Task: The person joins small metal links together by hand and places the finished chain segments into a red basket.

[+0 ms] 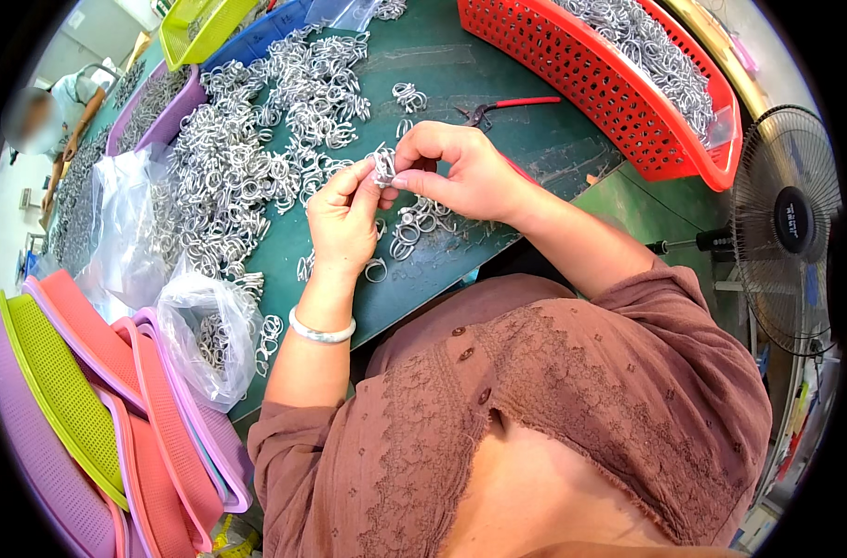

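A small bunch of silvery metal rings (384, 166) is pinched between the fingertips of both my hands above the green table. My left hand (345, 212), with a bangle on its wrist, grips the bunch from the left with thumb and forefinger. From the other side, my right hand (456, 169) is closed on it with thumb and curled forefinger. Loose rings (421, 223) lie just below my hands, and a large heap of the same rings (223, 177) spreads to the left. Pliers with red handles (512, 102) rest beyond my right hand.
A red perforated basket (591, 88) full of rings stands at the far right, near a black fan (795, 219). Stacked plastic baskets (60, 381) and a clear bag (209, 321) holding rings crowd the left. Another person (70, 112) sits at the far left.
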Demonstrator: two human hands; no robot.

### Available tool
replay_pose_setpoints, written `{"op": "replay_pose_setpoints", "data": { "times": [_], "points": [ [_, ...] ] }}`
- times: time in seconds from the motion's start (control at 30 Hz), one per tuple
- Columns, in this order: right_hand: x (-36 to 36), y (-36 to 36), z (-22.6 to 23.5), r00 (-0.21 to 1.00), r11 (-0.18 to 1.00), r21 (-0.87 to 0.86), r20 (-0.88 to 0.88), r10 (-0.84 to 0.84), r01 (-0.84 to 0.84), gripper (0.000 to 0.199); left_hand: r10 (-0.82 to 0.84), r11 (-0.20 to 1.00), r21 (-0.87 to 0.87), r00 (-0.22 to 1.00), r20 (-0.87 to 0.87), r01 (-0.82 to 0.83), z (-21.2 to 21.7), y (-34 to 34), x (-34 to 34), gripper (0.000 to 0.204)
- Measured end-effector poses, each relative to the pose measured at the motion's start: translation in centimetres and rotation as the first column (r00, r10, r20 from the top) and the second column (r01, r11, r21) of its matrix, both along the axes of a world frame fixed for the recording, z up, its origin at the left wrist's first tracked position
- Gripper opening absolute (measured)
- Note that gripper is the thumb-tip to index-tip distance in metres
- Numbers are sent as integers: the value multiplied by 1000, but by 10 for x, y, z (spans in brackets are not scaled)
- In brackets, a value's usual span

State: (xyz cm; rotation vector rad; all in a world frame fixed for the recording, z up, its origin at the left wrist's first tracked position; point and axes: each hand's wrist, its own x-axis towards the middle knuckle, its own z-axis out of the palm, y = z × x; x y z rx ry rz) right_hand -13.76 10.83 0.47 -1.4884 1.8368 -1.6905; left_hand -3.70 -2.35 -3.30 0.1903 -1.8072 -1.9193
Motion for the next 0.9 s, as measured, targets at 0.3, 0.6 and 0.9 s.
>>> {"op": "replay_pose_setpoints", "data": {
  "times": [0.3,0.6,0.9],
  "points": [
    [-10,-2,-4,955,1000,-15,-297,15,-21,10,-252,865,448,968,-7,228,15,1,4,38],
    [-89,-37,-24,758,752,374,-604,-247,543,37,-211,801,583,975,63,135,10,-13,7,17],
    [-103,-38,-26,824,819,304,-472,-313,486,32,-171,798,588,985,6,135,16,-10,2,21]
  ]
}}
